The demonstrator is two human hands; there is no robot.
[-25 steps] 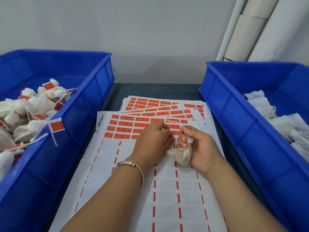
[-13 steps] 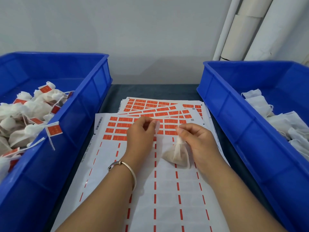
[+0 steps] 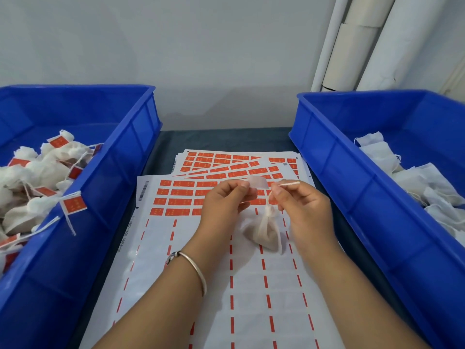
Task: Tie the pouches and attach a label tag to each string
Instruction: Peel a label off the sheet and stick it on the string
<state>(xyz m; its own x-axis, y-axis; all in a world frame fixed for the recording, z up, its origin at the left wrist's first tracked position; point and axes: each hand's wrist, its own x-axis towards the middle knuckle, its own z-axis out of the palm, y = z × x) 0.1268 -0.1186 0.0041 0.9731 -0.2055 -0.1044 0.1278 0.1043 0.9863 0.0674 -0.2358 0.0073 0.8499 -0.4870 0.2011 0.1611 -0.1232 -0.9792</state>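
Bins (image 3: pixel 120 177) flank our label sheets (image 3: pixel 264 285). Between and just below our hands hangs the pouch (image 3: pixel 265 231), string (image 3: pixel 289 183) pinched in our right hand (image 3: pixel 305 207); our left hand (image 3: pixel 224 204) pinches a peeled label (image 3: pixel 258 183).

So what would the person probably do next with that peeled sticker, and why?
Probably bring the label in the left hand across to the string and fold it around. The label is already off the sheet, its pale back showing, and the right hand pinches the string stretched out, the tied pouch hanging below it.
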